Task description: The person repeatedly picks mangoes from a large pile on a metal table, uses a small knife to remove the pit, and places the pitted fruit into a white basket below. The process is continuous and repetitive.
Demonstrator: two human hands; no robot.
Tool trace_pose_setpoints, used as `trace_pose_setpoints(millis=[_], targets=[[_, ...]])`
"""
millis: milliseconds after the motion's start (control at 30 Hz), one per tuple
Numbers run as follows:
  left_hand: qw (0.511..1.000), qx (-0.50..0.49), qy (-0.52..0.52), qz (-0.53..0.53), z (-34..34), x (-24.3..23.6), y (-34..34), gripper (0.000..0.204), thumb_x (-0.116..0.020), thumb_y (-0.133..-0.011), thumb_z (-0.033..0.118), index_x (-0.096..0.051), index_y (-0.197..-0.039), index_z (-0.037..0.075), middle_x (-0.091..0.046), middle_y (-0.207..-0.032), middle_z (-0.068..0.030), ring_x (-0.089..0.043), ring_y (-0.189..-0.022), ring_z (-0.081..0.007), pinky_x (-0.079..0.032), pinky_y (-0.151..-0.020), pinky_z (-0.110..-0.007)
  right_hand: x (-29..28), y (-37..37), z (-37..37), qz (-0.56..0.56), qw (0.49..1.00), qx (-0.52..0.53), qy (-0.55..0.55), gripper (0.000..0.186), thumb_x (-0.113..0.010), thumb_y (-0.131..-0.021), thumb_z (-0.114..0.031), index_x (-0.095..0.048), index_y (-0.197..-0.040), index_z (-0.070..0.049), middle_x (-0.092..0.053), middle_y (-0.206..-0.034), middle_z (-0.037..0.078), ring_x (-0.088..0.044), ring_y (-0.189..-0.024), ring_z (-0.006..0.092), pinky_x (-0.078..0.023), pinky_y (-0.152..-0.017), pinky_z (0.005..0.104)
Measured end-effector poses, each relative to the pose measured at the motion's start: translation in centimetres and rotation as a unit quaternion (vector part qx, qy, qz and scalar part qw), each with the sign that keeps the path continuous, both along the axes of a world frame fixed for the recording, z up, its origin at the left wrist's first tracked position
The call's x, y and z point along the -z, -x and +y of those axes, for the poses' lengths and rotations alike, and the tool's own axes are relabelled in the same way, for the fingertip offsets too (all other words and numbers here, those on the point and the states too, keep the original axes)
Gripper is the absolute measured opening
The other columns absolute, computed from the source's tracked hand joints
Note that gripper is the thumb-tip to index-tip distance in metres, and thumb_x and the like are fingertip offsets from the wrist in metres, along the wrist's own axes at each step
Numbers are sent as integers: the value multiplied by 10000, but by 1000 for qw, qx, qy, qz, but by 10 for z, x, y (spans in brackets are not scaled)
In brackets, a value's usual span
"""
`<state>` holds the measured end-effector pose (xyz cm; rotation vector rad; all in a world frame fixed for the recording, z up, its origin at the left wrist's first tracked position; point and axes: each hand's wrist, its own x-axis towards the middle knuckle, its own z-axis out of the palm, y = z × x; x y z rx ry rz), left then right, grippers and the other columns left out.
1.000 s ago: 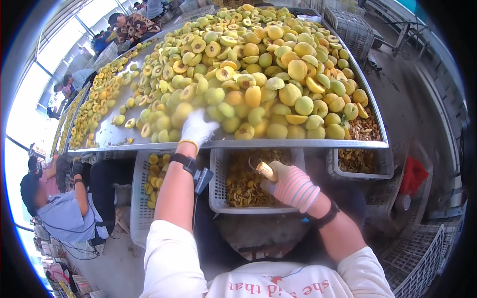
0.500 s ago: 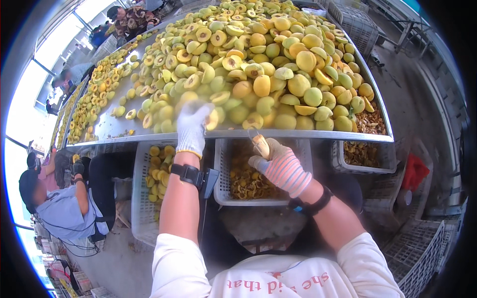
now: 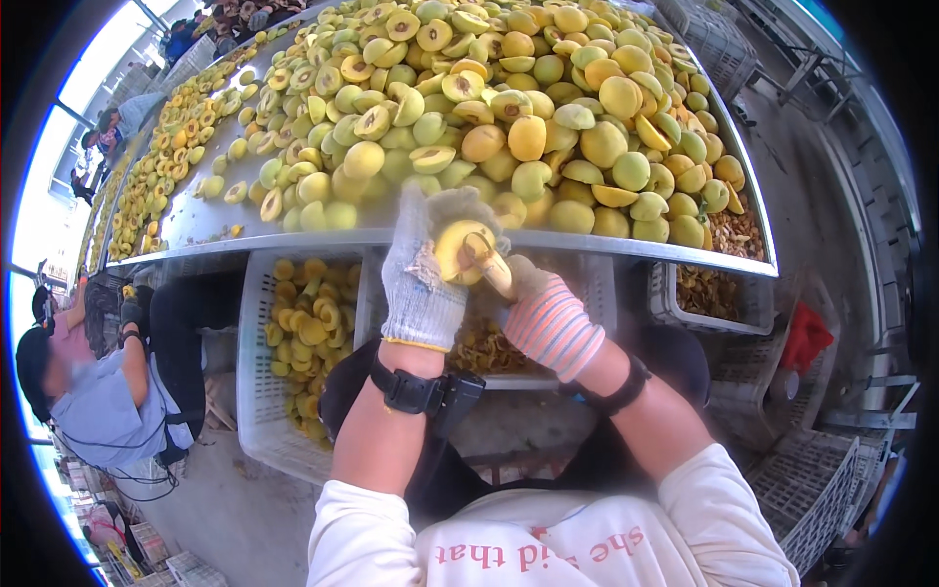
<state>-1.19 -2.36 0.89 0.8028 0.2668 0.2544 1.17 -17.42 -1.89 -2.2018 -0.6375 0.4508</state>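
My left hand [image 3: 423,293], in a white knit glove, is closed around a yellow peach half [image 3: 450,252], its cut face turned up toward me. In my right hand [image 3: 553,323], gloved with pink and grey stripes, is a pitting tool with a short wooden handle [image 3: 499,277]. The tool's working end meets the cut face; its wire loop is hard to make out there. Both hands are at the near edge of a metal table [image 3: 626,247], in front of a large heap of halved yellow-green peaches [image 3: 489,137].
Below the table edge stand a white crate [image 3: 252,391] of peach halves, a middle crate [image 3: 509,382] with scraps, and another crate [image 3: 719,318] of scraps at right. A red cloth or bag [image 3: 807,338] lies farther right. A seated co-worker [image 3: 108,391] is at left.
My left hand has come back from the heap with a peach half and moved right to meet my right hand. The pitting tool now touches the fruit's cut face.
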Motion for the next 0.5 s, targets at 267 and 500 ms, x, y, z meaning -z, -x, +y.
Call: trace_pose_setpoints(millis=[267,500], targets=[[998,-54,-34,29,-16,-25,2,569,-468,-1056,508,-650,-995,-27,-668,-820,-134,-676,-729,-254,-584,-668,-370,7,6,5,6,999,-21,28,321,-757,-844,-216,-601,-1066,-45,-699,-893,216,-684,-878,428,-544,-715,466],[980,-88,-175,33,-14,-15,11,597,-450,-1062,508,-657,-1011,-50,-671,-829,-127,-666,-713,-211,-579,-676,-334,-14,12,13,62,996,-20,54,268,-724,-868,-164,-614,-1068,-24,-698,-917,181,-680,-866,374,-542,-754,409]])
